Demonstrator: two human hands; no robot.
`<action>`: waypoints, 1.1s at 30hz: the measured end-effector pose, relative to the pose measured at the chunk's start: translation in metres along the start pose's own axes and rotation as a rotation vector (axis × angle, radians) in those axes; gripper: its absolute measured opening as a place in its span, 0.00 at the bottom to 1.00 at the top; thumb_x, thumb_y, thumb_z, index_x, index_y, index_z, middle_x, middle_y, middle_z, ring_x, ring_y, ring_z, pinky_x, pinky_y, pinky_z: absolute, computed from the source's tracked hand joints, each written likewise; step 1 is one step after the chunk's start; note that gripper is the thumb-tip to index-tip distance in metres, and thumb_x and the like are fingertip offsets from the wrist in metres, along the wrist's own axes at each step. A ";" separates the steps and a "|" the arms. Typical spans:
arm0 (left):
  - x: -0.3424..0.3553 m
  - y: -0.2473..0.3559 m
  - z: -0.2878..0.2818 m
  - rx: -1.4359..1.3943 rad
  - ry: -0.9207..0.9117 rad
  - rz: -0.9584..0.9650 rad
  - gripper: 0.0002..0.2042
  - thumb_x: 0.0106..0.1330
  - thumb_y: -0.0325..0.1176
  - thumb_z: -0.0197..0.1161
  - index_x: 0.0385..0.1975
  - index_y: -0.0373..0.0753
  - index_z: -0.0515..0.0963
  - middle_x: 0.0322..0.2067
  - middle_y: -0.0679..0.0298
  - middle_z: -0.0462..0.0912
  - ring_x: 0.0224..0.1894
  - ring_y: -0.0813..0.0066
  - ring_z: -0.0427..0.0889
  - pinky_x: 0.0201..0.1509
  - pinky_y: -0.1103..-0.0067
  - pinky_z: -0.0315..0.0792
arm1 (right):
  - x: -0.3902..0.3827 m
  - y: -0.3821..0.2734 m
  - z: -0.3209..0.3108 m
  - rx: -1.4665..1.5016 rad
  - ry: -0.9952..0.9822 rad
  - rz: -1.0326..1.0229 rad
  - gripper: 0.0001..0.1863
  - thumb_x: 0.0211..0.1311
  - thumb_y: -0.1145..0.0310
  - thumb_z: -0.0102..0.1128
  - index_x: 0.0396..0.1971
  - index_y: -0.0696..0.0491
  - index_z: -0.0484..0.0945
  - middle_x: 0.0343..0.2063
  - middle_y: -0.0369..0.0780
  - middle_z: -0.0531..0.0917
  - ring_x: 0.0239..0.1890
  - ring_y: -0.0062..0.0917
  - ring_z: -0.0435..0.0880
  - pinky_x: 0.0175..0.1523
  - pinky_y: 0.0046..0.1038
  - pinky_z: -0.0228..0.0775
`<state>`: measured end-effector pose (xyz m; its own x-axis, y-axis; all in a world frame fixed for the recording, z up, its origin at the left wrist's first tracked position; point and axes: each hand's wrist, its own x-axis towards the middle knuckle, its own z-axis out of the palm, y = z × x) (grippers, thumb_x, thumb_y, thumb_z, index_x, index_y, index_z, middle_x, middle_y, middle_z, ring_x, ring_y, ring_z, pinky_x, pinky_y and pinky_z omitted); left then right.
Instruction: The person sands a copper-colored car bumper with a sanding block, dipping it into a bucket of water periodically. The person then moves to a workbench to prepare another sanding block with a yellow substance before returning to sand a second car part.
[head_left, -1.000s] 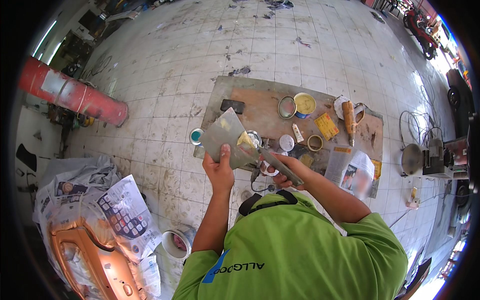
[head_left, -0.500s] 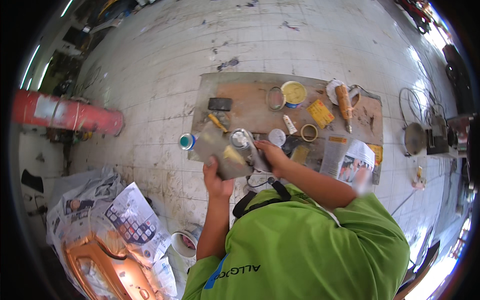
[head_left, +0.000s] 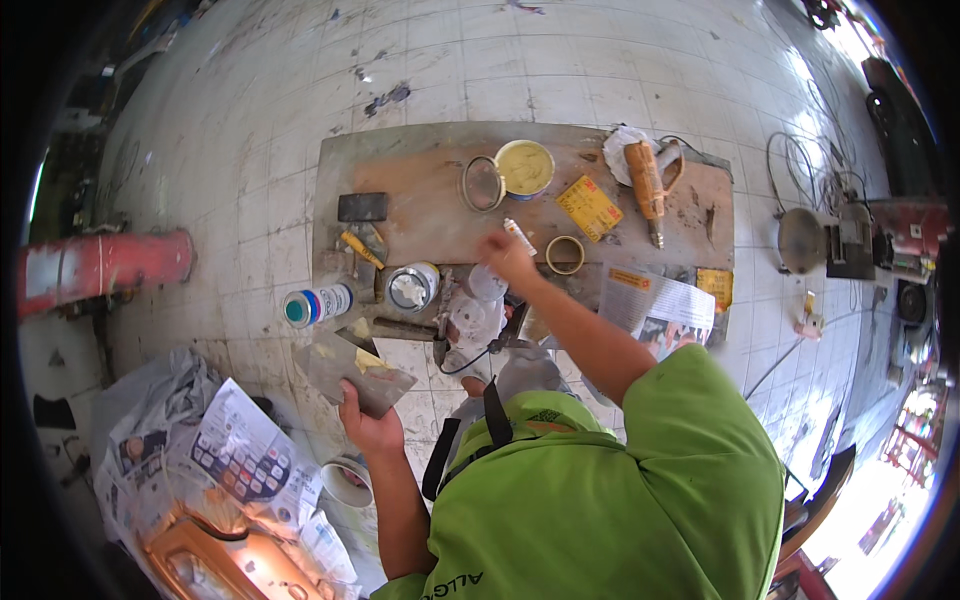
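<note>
My left hand (head_left: pixel 373 420) grips the lower edge of a flat grey mixing board (head_left: pixel 350 375) bearing a patch of yellow putty (head_left: pixel 368 362). My right hand (head_left: pixel 508 258) reaches over the table, its fingers beside a small white tube (head_left: pixel 520 237) lying there. Motion smears those fingers, so whether they hold anything is unclear. Just under the right hand is a pale round lid (head_left: pixel 487 283). An open tin of yellowish putty (head_left: pixel 527 168) stands farther back, with a clear-centred ring-shaped lid (head_left: pixel 482 185) leaning beside it.
Across the low table (head_left: pixel 430 235) are a tin with a smeared top (head_left: pixel 412 288), a tape roll (head_left: pixel 565 255), a yellow packet (head_left: pixel 590 208), a paper-wrapped tool (head_left: pixel 645 185) and newspaper (head_left: pixel 650 305). A blue-and-white can (head_left: pixel 318 304) lies at the left edge. An orange panel (head_left: pixel 230 560) sits lower left.
My right hand has left the mixing board and moved forward to the tube. My left hand has drawn the board left and nearer. The view has shifted slightly right.
</note>
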<state>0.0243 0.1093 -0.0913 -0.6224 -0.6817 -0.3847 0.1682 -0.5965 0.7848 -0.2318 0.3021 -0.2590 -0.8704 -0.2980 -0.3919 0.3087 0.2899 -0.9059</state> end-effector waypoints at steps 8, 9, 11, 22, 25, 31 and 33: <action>-0.037 0.015 -0.011 0.090 0.201 -0.034 0.18 0.74 0.31 0.62 0.60 0.33 0.74 0.54 0.60 0.82 0.55 0.65 0.81 0.63 0.66 0.74 | 0.088 0.097 -0.016 -0.945 0.384 0.018 0.21 0.55 0.56 0.71 0.45 0.51 0.83 0.45 0.44 0.86 0.55 0.43 0.81 0.57 0.50 0.71; -0.038 0.023 -0.005 0.130 0.191 -0.026 0.18 0.73 0.31 0.62 0.60 0.32 0.75 0.53 0.60 0.82 0.55 0.66 0.82 0.63 0.66 0.74 | 0.092 0.100 -0.014 -0.949 0.407 0.003 0.20 0.55 0.57 0.71 0.45 0.52 0.84 0.43 0.45 0.86 0.53 0.43 0.83 0.56 0.49 0.73; -0.046 0.033 -0.014 0.118 0.230 0.003 0.18 0.73 0.29 0.62 0.59 0.29 0.75 0.54 0.59 0.83 0.55 0.67 0.82 0.63 0.68 0.74 | 0.081 0.078 -0.008 -0.737 0.420 -0.084 0.16 0.57 0.61 0.68 0.43 0.53 0.84 0.41 0.46 0.87 0.48 0.43 0.85 0.52 0.46 0.76; -0.079 0.093 -0.044 0.039 0.104 0.014 0.15 0.73 0.30 0.64 0.55 0.28 0.79 0.50 0.59 0.85 0.51 0.72 0.83 0.57 0.75 0.75 | -0.061 -0.130 0.016 -0.281 -0.312 -0.581 0.19 0.73 0.62 0.62 0.57 0.56 0.79 0.34 0.42 0.87 0.34 0.23 0.85 0.40 0.28 0.76; -0.084 0.100 -0.059 0.094 0.029 0.053 0.15 0.72 0.31 0.65 0.52 0.28 0.81 0.46 0.60 0.87 0.47 0.74 0.84 0.54 0.77 0.76 | -0.139 -0.216 0.041 -0.590 -0.418 -0.763 0.19 0.73 0.64 0.62 0.58 0.55 0.78 0.36 0.46 0.87 0.35 0.32 0.87 0.43 0.32 0.77; -0.091 0.117 -0.079 0.214 -0.114 0.050 0.14 0.71 0.33 0.67 0.48 0.29 0.83 0.41 0.61 0.88 0.42 0.76 0.86 0.50 0.77 0.77 | -0.247 -0.280 0.088 -0.873 -0.582 -1.106 0.17 0.69 0.65 0.64 0.54 0.54 0.82 0.39 0.50 0.87 0.39 0.45 0.87 0.45 0.38 0.80; -0.095 0.124 -0.081 0.224 -0.142 0.054 0.13 0.71 0.33 0.66 0.47 0.29 0.83 0.39 0.62 0.88 0.39 0.77 0.86 0.47 0.77 0.78 | -0.271 -0.285 0.100 -0.914 -0.581 -1.148 0.16 0.67 0.64 0.65 0.52 0.53 0.82 0.39 0.48 0.87 0.40 0.45 0.87 0.45 0.42 0.79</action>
<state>0.1664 0.0654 0.0033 -0.7206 -0.6343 -0.2799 0.0406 -0.4416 0.8963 -0.0460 0.2094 0.0891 -0.1420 -0.9679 0.2075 -0.8988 0.0382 -0.4368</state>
